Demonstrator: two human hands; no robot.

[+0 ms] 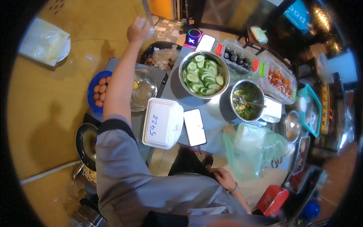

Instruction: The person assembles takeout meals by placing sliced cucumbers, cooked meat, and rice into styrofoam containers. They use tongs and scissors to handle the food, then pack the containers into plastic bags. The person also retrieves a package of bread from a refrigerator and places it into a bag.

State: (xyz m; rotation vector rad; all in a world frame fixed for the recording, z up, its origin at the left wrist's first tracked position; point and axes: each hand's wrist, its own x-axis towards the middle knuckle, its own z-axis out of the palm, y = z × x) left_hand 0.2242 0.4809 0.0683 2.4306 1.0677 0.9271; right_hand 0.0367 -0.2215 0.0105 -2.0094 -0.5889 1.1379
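My left arm stretches far forward, past a steel bowl (152,89) with yellow egg in it and a blue bowl (90,99) of brown eggs (102,89). Up against the yellow wall, my left hand (138,31) is closed, with something small and see-through at its fingers, too blurred to name. Just beyond the table is a black bin (145,56) holding crumpled plastic and shells. Low beside my body hangs my right hand (225,179), its fingers loosely apart and nothing seen in them. A white foam box (162,123) stands nearest me on the table, next to a lit phone (195,127).
Sliced cucumbers (204,75) fill a large steel bowl; chopped greens (244,108) with a spoon fill another. Lidded tubs (238,56) stand behind. A green plastic bag (249,147) overhangs the front edge. A frying pan (87,145) sits at left, under the wall.
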